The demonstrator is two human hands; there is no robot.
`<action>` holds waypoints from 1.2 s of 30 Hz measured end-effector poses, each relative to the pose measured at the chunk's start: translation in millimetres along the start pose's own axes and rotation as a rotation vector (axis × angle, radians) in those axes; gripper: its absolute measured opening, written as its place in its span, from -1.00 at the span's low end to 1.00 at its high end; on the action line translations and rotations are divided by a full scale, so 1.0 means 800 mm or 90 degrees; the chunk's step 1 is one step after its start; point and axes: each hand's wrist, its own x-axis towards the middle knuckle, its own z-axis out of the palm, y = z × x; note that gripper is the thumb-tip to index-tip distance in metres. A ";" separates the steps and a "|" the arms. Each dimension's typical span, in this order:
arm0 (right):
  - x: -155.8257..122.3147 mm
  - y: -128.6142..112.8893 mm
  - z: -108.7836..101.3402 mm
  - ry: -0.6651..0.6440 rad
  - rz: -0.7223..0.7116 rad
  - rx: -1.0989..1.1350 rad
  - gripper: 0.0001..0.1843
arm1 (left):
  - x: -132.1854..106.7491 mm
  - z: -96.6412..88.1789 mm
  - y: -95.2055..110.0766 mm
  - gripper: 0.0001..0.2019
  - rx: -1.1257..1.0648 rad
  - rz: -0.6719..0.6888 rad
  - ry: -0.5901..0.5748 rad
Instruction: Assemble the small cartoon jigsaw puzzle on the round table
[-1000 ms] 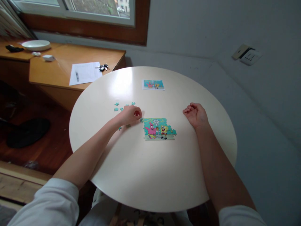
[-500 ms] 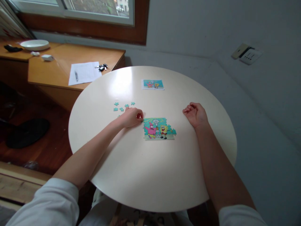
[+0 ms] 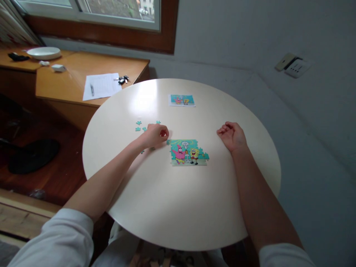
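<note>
**Middle Filled In, Both Sides Ragged**

We see a partly built, flat cartoon jigsaw in teal, pink and yellow [image 3: 185, 152] lying near the middle of a glossy white round table [image 3: 178, 207]. Its three characters appear joined, and its top and bottom edges run largely straight. By our reading, most of the work is done. What is left shows at the sides: the upper right corner is missing in a stepped gap, and the left edge bares its tabs and notches.

Small loose teal jigsaw pieces [image 3: 138, 129] lie scattered to the left; the forearm and hand may hide others, so we give no count. Beyond the jigsaw lies a rectangular printed sheet with a similar cartoon scene [image 3: 182, 100].

Our bare left hand [image 3: 156, 135] reaches in from the left, its thumb and forefinger curled into a ring. Just below the fingertips, at the jigsaw's upper left corner, sits a single teal piece [image 3: 168, 142]; we cannot tell whether the fingers grip it. Our bare right hand [image 3: 232, 136] rests well apart on the right, palm turned up, fingers loosely bent, nothing visible in it.
</note>
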 end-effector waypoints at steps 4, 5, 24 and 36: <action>0.001 0.001 -0.001 -0.009 -0.002 -0.003 -0.77 | 0.002 0.007 -0.004 -0.84 0.053 0.017 -0.030; 0.002 0.001 -0.001 -0.010 -0.002 -0.005 -0.76 | 0.002 0.009 -0.005 -0.84 0.063 0.020 -0.035; -0.002 0.000 0.002 0.001 0.002 0.000 -0.76 | 0.004 0.009 -0.010 -0.86 0.075 0.054 -0.025; 0.000 0.000 0.000 -0.005 -0.007 -0.017 -0.74 | 0.005 -0.031 -0.040 -0.85 -0.119 -0.123 0.294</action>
